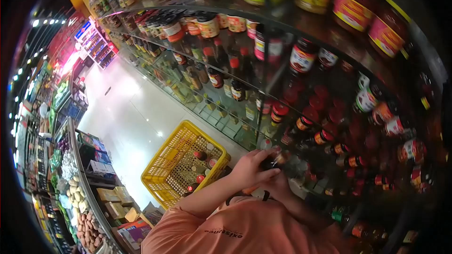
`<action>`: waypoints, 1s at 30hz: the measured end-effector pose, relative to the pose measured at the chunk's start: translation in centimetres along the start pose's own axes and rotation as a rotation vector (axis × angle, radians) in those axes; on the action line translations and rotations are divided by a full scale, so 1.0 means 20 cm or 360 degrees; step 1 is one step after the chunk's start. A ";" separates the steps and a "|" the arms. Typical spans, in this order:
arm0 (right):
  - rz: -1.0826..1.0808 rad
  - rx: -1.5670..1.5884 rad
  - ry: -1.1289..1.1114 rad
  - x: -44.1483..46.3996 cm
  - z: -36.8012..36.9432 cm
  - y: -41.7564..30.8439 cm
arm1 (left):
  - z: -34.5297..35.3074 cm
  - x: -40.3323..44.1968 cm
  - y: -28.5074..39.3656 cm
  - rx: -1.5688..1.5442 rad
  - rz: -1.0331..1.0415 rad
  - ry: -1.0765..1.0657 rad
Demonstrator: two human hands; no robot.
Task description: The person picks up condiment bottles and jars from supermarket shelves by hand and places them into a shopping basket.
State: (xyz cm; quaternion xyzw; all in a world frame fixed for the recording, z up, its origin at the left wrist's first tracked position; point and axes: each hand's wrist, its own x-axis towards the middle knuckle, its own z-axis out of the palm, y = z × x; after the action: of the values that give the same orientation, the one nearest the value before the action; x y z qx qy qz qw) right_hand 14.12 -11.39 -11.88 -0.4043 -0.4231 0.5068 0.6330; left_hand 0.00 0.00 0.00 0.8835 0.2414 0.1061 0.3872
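My left hand reaches in from the left, its fingers wrapped around a small dark bottle or jar in front of the lower shelves. Its label does not show clearly. Just below and to the right, my right hand is close against the left one. Its fingers are mostly hidden and blurred, so its grip on the dark container does not show. Beside my left forearm, a yellow plastic basket stands on the floor. Inside it lie several jars and bottles, among them a red-capped one.
Glass shelves full of sauce bottles and jars rise in front and to the right. At left runs a produce stand with potatoes and cartons below. A pale tiled aisle leads to a lit display rack.
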 end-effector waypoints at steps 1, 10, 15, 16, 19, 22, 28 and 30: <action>-0.0032 0.0102 0.0108 0.02 0.05 -0.10 | 0.00 -0.02 -0.01 -0.0203 0.0011 0.0046; 0.0003 0.0331 0.0593 -0.47 -0.42 -0.39 | 0.54 -0.30 0.09 -0.0458 -0.0198 -0.0115; 0.0087 0.0404 0.0526 -0.55 -0.47 -0.42 | 0.74 -0.34 0.11 -0.0589 -0.0154 0.0208; 0.0107 0.0400 0.0514 -0.56 -0.49 -0.41 | 0.76 -0.34 0.12 -0.0655 -0.0135 0.0264; 0.0109 0.0364 0.0394 -0.58 -0.53 -0.38 | 0.73 -0.38 0.18 -0.0653 -0.0314 0.0181; 0.0133 0.0442 0.0423 -0.56 -0.48 -0.39 | 0.74 -0.40 0.14 -0.0645 -0.0312 0.0243; 0.0264 0.0551 0.0438 -0.51 -0.44 -0.25 | 0.80 -0.47 -0.05 -0.0999 -0.0334 0.0479; 0.0236 0.0497 0.0491 -0.46 -0.42 -0.18 | 0.81 -0.48 -0.14 -0.1072 -0.0399 0.0427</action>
State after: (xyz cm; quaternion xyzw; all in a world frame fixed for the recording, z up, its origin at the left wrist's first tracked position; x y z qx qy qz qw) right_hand 21.90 -21.72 -12.37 -0.4041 -0.2069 0.5435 0.7060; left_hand -3.26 -13.44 -13.04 0.6486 0.3477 0.2460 0.6308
